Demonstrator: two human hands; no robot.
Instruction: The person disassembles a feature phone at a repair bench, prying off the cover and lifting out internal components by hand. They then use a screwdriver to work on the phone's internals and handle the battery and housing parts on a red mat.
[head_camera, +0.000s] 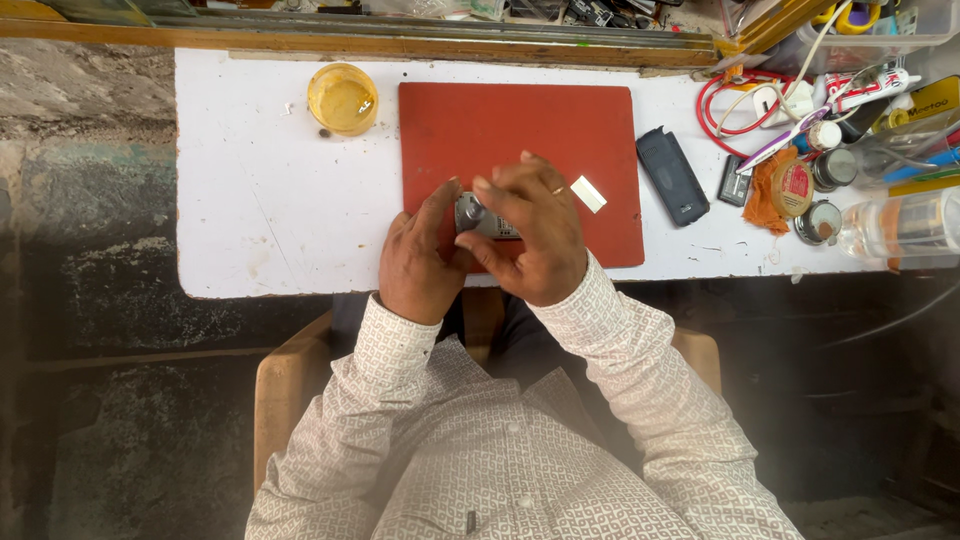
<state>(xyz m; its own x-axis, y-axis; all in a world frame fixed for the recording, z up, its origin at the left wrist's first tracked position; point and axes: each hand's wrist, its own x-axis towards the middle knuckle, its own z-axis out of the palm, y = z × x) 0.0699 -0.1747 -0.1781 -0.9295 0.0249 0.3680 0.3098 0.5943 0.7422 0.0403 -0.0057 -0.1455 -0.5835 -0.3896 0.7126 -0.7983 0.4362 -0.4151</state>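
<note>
A small grey phone body (481, 218) lies on the near edge of a red mat (520, 130). My left hand (418, 262) grips its left end with thumb and fingers. My right hand (532, 232) covers its right part from above, fingers curled over it. Most of the phone is hidden under the two hands. A small white slip (588, 194) rests on the mat just right of my right hand.
A yellow round dish (342, 98) stands at the back left of the white table (260, 200). A black phone cover (672, 175) and a small black battery (736, 181) lie right of the mat. Cables, tins, a tube and a clear bottle (900, 226) crowd the right end.
</note>
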